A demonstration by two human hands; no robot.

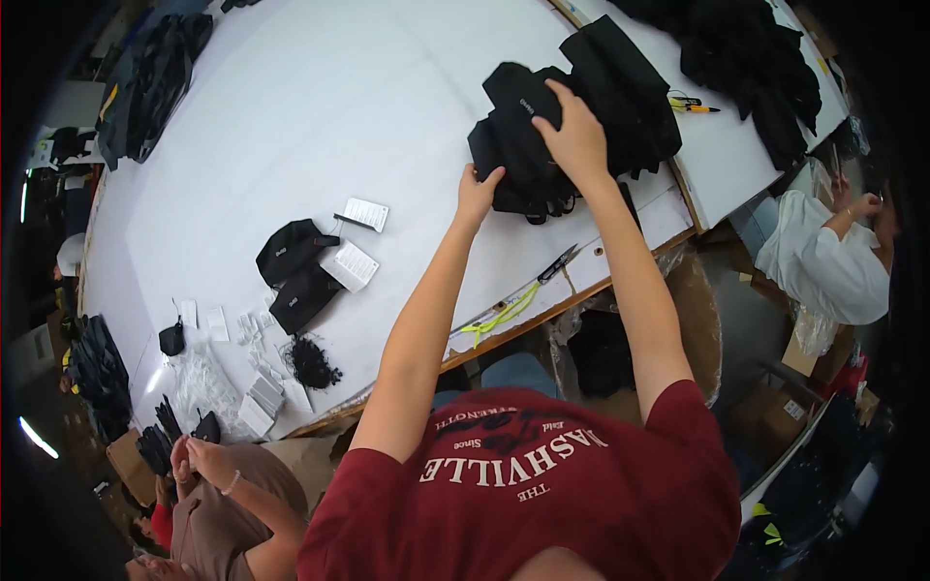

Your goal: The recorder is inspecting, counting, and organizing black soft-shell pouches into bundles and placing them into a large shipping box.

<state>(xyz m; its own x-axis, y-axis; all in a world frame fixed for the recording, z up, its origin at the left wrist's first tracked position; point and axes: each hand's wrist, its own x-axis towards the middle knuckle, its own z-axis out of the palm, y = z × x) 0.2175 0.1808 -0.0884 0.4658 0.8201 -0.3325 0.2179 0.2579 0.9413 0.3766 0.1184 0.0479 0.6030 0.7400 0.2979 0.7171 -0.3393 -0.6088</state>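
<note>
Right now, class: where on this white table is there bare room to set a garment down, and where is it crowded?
The widest bare patch of the white table lies between the dark pile at the far left and the black garments under both hands. Crowded: the near-left edge, with black caps, white tags and small parts.

My left hand's fingertips (481, 177) tucked out of sight under the stacked black fabric garments (542, 136), small white paper tags (254, 334) too tiny to make out, dark clothing pile (746, 48) cut off by the top edge

Both hands (478, 194) (579, 136) on black garment pile (528, 145) atop white table (320, 107).
</note>
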